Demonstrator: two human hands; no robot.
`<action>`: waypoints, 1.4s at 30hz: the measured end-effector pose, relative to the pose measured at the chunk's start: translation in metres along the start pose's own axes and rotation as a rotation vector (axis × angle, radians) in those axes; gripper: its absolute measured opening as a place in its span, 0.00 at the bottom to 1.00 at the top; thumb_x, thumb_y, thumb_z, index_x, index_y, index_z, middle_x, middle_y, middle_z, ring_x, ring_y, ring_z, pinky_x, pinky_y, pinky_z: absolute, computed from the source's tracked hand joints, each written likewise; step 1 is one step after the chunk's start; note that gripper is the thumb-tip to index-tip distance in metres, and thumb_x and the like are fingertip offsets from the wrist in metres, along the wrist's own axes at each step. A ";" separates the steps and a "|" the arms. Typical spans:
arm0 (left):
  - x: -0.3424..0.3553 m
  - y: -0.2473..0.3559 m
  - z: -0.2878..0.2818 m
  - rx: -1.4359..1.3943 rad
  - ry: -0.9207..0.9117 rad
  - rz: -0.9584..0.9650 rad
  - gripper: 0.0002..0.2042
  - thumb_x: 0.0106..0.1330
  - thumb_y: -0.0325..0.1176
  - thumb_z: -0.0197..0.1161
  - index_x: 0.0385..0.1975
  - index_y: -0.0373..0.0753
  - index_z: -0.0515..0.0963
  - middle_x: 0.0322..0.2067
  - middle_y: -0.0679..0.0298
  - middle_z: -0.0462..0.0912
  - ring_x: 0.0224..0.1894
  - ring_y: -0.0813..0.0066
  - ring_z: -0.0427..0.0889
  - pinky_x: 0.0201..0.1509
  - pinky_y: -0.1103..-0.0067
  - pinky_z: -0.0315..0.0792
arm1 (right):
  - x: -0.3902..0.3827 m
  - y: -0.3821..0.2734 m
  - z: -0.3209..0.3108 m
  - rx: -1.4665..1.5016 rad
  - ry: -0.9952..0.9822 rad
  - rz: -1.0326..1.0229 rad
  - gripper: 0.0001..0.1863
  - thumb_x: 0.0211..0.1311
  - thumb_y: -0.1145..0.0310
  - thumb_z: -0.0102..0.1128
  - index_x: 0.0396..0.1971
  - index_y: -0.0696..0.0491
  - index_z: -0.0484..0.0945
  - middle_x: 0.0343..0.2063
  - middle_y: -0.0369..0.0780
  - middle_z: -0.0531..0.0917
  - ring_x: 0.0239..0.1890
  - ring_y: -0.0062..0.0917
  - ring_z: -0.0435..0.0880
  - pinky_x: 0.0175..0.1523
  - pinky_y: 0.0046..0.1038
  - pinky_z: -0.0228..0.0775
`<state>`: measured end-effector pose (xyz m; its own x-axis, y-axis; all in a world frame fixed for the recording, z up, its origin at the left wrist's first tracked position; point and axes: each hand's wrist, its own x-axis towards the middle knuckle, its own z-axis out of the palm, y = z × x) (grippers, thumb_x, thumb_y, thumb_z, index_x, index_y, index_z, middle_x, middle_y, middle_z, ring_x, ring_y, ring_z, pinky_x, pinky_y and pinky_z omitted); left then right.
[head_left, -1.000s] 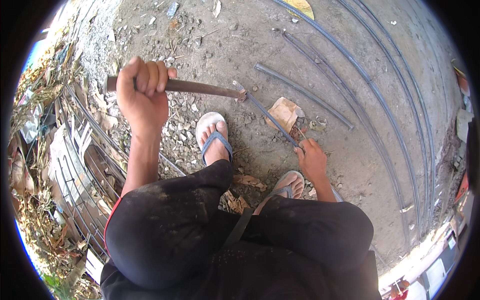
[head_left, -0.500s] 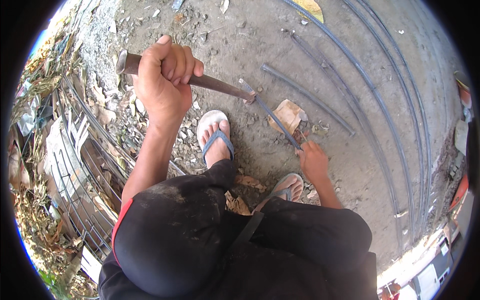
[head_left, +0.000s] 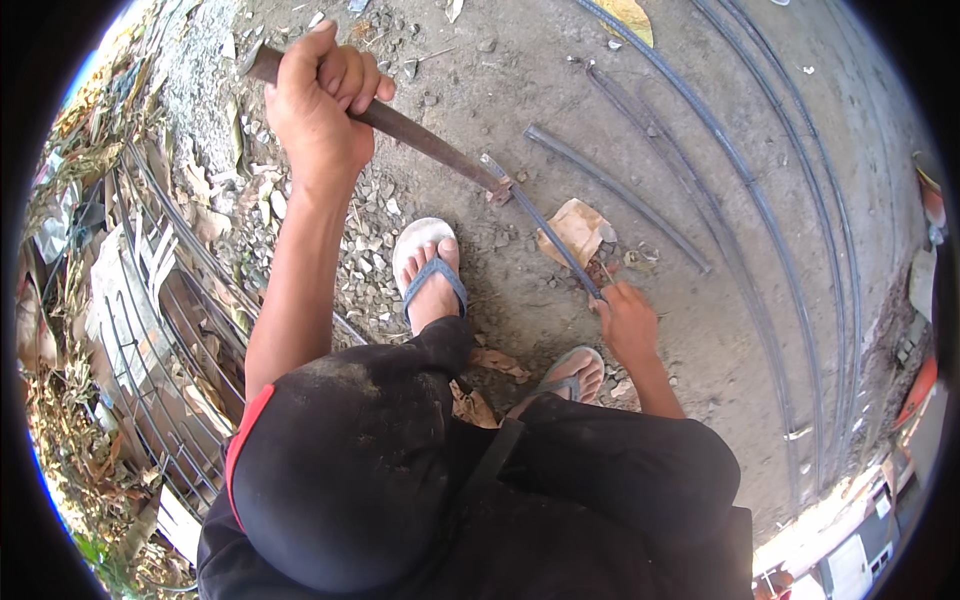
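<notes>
My left hand (head_left: pixel 322 115) is wrapped around the upper part of a rusty rebar bending bar (head_left: pixel 430 145), with its thumb lying along the shaft. The slotted end of this bar sits on a short steel rebar (head_left: pixel 548 230), close to the rebar's far end. The near end of that rebar is in my right hand (head_left: pixel 630 325), whose fingers close around it low over the ground. A crumpled brown paper scrap (head_left: pixel 577 233) lies just beside the rebar. Another short rod (head_left: pixel 620 200) rests on the ground to its right.
Several long rebars (head_left: pixel 745 175) curve along the ground on the right. To the left lie bent rods (head_left: pixel 150 380) over cardboard, dry leaves and litter. Gravel (head_left: pixel 370 240) is scattered around my sandalled left foot (head_left: pixel 432 280); my other foot (head_left: pixel 578 375) is near my right hand.
My left hand has moved farther away and slightly left, swinging the bending bar to a steeper slant. Its slotted end stays on the rebar, and my right hand keeps its place.
</notes>
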<state>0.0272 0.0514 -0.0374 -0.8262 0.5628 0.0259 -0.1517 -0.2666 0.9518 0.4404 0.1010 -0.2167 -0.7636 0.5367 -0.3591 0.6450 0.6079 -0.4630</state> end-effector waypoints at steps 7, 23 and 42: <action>-0.008 -0.001 0.011 -0.008 0.058 0.014 0.22 0.70 0.36 0.55 0.12 0.48 0.57 0.10 0.70 0.54 0.15 0.77 0.55 0.25 0.72 0.63 | 0.000 0.001 -0.001 -0.054 0.017 0.016 0.08 0.62 0.68 0.65 0.37 0.53 0.78 0.39 0.42 0.80 0.45 0.42 0.82 0.47 0.42 0.76; -0.024 0.008 -0.003 -0.029 -0.080 -0.006 0.23 0.73 0.39 0.50 0.12 0.48 0.55 0.10 0.69 0.53 0.15 0.77 0.53 0.25 0.73 0.61 | 0.003 0.005 -0.003 0.023 -0.067 -0.029 0.08 0.64 0.68 0.64 0.39 0.53 0.78 0.40 0.43 0.79 0.47 0.42 0.81 0.47 0.43 0.76; 0.022 0.009 -0.019 0.082 0.048 0.106 0.15 0.73 0.41 0.59 0.22 0.47 0.69 0.16 0.73 0.64 0.18 0.78 0.63 0.25 0.76 0.62 | 0.010 -0.006 -0.011 -0.024 -0.180 0.083 0.10 0.61 0.64 0.68 0.38 0.53 0.81 0.41 0.43 0.83 0.45 0.44 0.84 0.48 0.44 0.77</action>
<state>-0.0023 0.0468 -0.0342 -0.8606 0.4962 0.1144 -0.0192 -0.2562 0.9664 0.4291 0.1096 -0.2086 -0.6997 0.4734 -0.5351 0.7046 0.5810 -0.4074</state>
